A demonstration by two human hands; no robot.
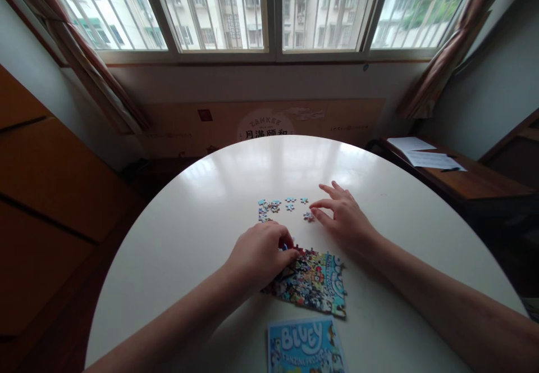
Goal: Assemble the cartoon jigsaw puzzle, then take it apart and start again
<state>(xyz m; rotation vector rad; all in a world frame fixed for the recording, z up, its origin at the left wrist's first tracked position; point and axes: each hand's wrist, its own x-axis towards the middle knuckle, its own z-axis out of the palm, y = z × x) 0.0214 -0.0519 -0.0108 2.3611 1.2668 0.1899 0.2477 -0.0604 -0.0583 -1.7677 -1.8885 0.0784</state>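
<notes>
A partly joined jigsaw puzzle (314, 280) with a colourful picture lies on the round white table (168, 249). My left hand (263, 249) rests at its upper left corner, thumb and fingers closed around something small and bluish, mostly hidden. Beyond it is a group of loose puzzle pieces (275, 207), with several light blue ones in short rows. My right hand (343, 215) is at the right of these, fingers spread, its thumb and index fingertips beside a small piece cluster (309, 216). Nearest me lies a blue box or card (305, 345) marked "Bluey".
Behind the table are a cardboard panel (168, 128) and barred windows (219, 13) with curtains at both sides. A wooden desk (497, 185) with papers (433, 160) and pens stands at the right. Orange-brown cabinets (50, 176) are at the left.
</notes>
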